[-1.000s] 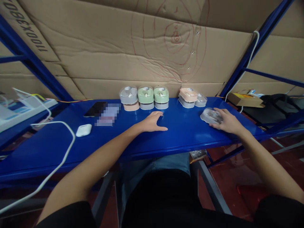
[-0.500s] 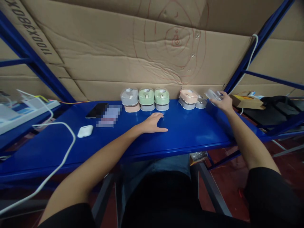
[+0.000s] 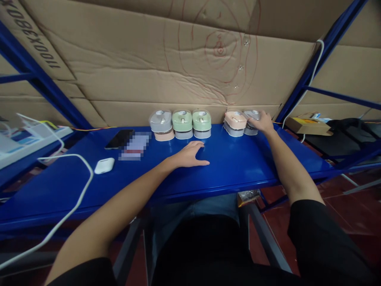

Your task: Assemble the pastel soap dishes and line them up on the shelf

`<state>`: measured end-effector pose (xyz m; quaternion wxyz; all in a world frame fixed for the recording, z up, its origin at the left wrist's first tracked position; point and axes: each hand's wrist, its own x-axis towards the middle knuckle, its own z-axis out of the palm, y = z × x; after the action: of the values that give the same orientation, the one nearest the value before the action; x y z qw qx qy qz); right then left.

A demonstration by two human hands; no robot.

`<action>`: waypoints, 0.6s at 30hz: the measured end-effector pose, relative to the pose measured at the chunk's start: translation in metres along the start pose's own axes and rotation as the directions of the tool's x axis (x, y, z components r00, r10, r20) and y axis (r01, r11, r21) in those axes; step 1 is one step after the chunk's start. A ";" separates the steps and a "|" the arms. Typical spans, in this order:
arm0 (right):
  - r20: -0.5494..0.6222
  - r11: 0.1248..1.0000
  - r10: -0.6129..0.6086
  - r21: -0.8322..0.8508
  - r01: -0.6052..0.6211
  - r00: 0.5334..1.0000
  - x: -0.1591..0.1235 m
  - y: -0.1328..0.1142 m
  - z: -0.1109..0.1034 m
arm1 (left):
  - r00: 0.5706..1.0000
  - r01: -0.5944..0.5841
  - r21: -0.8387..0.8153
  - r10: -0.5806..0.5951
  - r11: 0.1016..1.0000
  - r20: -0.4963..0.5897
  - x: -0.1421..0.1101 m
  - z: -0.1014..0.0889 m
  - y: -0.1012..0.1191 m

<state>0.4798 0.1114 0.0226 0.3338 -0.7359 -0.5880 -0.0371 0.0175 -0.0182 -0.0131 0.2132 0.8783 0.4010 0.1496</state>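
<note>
My left hand (image 3: 190, 156) lies flat and open on the blue table (image 3: 238, 167), holding nothing. My right hand (image 3: 261, 121) reaches to the back of the table, its fingers closed over a small grey clear-lidded container (image 3: 251, 116) that sits on top of another one. Right beside it stands a pink container (image 3: 235, 119) stacked on a grey one. Further left, three more stacks stand in a row: grey on pink (image 3: 161, 125), green on grey (image 3: 182, 123), and green on grey (image 3: 201, 122).
A dark phone (image 3: 119, 138), a blurred card (image 3: 135, 145), a white earbud case (image 3: 104, 165) and a white cable (image 3: 77, 198) lie on the table's left part. Cardboard sheets (image 3: 133, 71) close off the back. A brown box (image 3: 308, 124) rests on the right shelf.
My right hand lifted the grey container from the table's right front, carried it back and left, and now holds it on the stack beside the pink one. The left hand stayed put.
</note>
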 end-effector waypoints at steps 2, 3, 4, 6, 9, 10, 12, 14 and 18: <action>-0.014 1.000 0.003 0.017 -0.003 1.000 0.002 0.003 0.002 | 1.000 -0.002 0.001 0.002 1.000 -0.001 -0.001 -0.001 0.001; -0.019 1.000 0.001 0.021 0.000 1.000 0.002 0.005 0.003 | 1.000 -0.001 0.002 0.001 1.000 -0.001 -0.001 -0.001 0.001; -0.024 1.000 -0.003 0.026 0.003 1.000 0.003 0.006 0.004 | 1.000 0.002 0.004 -0.002 1.000 0.001 -0.001 -0.001 0.001; -0.034 0.999 -0.004 0.039 0.005 0.999 0.004 0.007 0.005 | 1.000 0.012 0.009 -0.012 1.000 0.008 -0.001 -0.002 0.001; -0.042 0.999 0.004 0.044 -0.002 0.999 0.005 0.008 0.005 | 1.000 0.019 0.017 -0.019 1.000 0.022 -0.001 -0.002 0.001; -0.044 0.999 0.005 0.044 -0.003 0.999 0.006 0.007 0.005 | 1.000 0.019 0.017 -0.019 1.000 0.021 -0.001 -0.002 0.001; -0.041 0.999 0.001 0.044 0.001 0.999 0.006 0.006 0.005 | 1.000 0.017 0.014 -0.017 1.000 0.013 -0.001 -0.002 0.001; -0.032 0.999 -0.006 0.035 0.007 0.999 0.006 0.006 0.004 | 1.000 0.015 0.012 -0.015 1.000 0.008 -0.001 -0.002 0.001; -0.010 1.000 -0.017 0.006 0.017 1.000 0.005 0.005 0.002 | 1.000 0.016 0.018 -0.016 1.000 0.013 -0.001 -0.002 0.001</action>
<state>0.4850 0.1163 0.0216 0.3387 -0.7295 -0.5928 -0.0419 0.0164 -0.0189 -0.0109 0.2089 0.8780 0.4078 0.1386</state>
